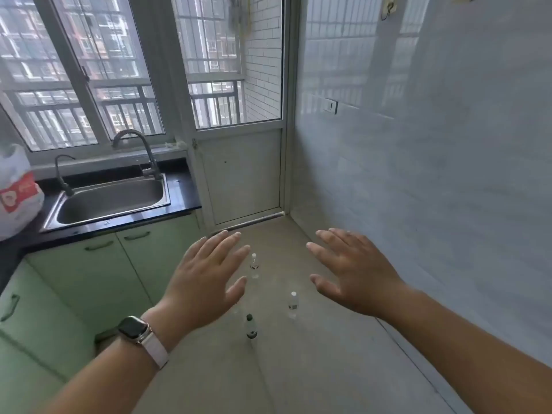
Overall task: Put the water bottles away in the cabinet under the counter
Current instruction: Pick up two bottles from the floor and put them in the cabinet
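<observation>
Your left hand (206, 279) and right hand (352, 273) are both open and empty, held out over the three bottles (251, 327) standing on the floor (313, 369), likely getting ready to reach down, while the cabinet (98, 276) doors stay closed.

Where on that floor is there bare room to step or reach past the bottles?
Bare floor runs between the bottles and the tiled wall, and also near the balcony door. The middle is crowded: the white-capped bottles and the dark-capped bottle stand upright, apart, beside the green cabinets.
</observation>
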